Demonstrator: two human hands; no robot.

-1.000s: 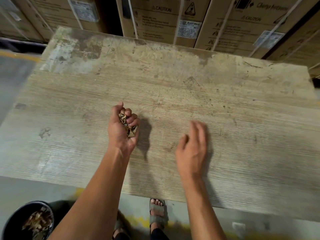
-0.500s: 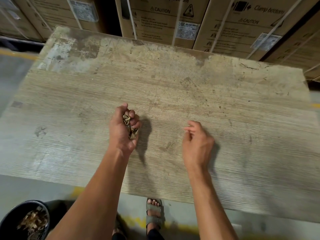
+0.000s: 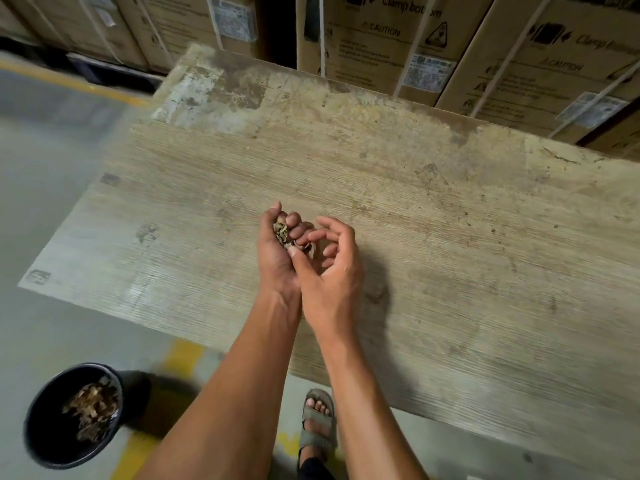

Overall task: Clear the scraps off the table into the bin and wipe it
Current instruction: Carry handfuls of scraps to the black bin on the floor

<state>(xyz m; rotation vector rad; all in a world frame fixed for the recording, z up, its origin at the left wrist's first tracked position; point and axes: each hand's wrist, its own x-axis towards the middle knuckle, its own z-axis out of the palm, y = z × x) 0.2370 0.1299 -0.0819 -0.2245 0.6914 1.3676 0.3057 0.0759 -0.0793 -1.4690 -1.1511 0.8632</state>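
My left hand [image 3: 277, 263] hovers over the middle of the worn wooden table [image 3: 467, 271], its fingers curled round a clump of dry brown scraps [image 3: 281, 233]. My right hand [image 3: 334, 271] is pressed up against it from the right. Its thumb and curled fingers pinch a small scrap [image 3: 311, 248] at the edge of that clump. A black bin [image 3: 36, 431] stands on the floor to the lower left, below the table's near edge, with brown scraps [image 3: 91, 410] lying in it.
Stacked cardboard boxes [image 3: 374, 43] line the table's far side. Grey floor with yellow lines [image 3: 181, 353] runs along the left and near sides. My sandalled foot [image 3: 317, 422] stands under the near edge.
My right hand has left the table surface and moved left to meet my left hand, its fingers closing. The view has swung left, bringing more of the bin into sight.
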